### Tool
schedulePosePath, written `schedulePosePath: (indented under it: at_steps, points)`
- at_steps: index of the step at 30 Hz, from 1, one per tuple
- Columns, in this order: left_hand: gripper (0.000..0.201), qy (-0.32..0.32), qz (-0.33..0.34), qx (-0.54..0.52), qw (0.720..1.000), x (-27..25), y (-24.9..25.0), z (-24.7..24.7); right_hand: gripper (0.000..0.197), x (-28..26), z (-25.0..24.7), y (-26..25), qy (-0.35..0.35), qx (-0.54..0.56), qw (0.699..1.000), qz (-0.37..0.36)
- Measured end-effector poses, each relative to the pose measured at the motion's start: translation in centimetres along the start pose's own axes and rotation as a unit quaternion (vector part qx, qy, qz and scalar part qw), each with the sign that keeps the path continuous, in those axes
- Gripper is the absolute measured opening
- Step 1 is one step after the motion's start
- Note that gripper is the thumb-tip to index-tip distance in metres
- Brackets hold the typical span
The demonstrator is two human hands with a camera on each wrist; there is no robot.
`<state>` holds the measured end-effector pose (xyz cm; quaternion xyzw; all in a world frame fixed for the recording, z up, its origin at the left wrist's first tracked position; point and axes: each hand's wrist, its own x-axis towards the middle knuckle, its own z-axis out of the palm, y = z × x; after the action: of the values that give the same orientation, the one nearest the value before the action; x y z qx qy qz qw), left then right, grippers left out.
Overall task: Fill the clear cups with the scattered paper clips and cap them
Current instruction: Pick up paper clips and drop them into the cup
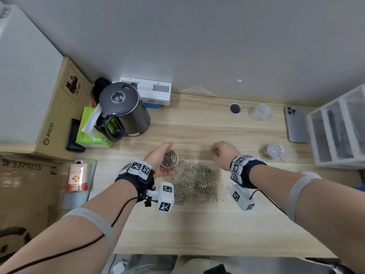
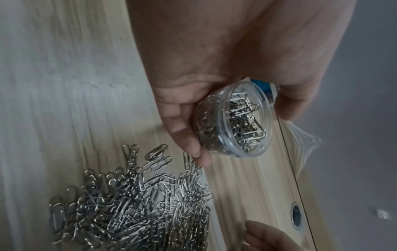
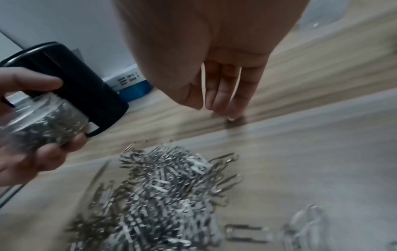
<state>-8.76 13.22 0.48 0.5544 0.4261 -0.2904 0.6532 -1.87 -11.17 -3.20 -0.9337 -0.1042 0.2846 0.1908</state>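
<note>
My left hand [image 1: 169, 157] grips a clear cup [image 1: 171, 160] full of silver paper clips, held tilted just above the table at the pile's far left edge. The left wrist view shows the cup [image 2: 233, 118] uncapped, with thumb and fingers round its wall. A pile of loose paper clips [image 1: 197, 180] lies between my hands. My right hand [image 1: 216, 151] hovers beyond the pile; its fingers [image 3: 227, 95] hang nearly straight down to the table and hold nothing I can see. A capped cup of clips [image 1: 275, 150] stands at the right. An empty clear cup [image 1: 261, 112] stands farther back.
A dark kettle [image 1: 122, 109] and a green tissue pack [image 1: 88, 133] stand at the back left. A phone [image 1: 296, 125] and a clear drawer unit [image 1: 339, 127] are on the right. A round cable grommet [image 1: 235, 108] sits in the table. Cardboard boxes [image 1: 59, 107] line the left.
</note>
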Motion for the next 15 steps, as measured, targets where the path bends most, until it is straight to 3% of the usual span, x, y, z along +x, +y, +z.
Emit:
schedulePosePath:
  at_steps: [6, 15]
  points:
    - [0.042, 0.000, -0.001, 0.021, 1.000, -0.8, -1.2, -0.8, 0.052, -2.0, -0.6, 2.6, -0.041, -0.072, 0.994, 0.071]
    - [0.051, -0.015, 0.004, 0.039, 0.999, -2.4, -3.0, -2.1, 0.069, -5.4, 6.0, -1.5, -0.074, 0.014, 0.997, -0.006]
